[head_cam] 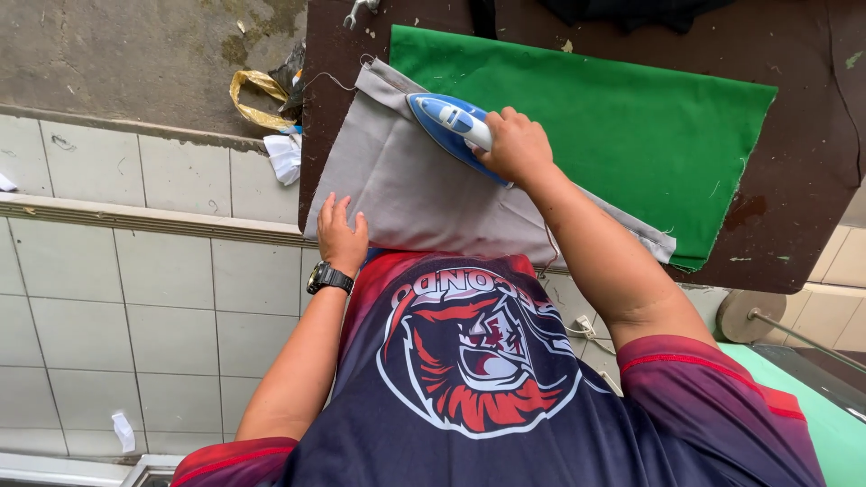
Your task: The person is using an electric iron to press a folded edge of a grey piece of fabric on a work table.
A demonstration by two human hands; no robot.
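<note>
Green cloth (631, 117) covers the dark table (803, 198) right beside your work, tucked under the grey fabric (397, 180). Your right hand (516, 146) grips the iron (446, 122), fingers wrapped round its handle, on the grey fabric. Your left hand (341, 236) presses flat on the fabric's near edge, fingers together.

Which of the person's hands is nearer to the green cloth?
Right. The right hand grips the blue iron on the grey fabric, right beside the green cloth. The left hand lies flat on the grey fabric's near edge, well away from the green.
</note>
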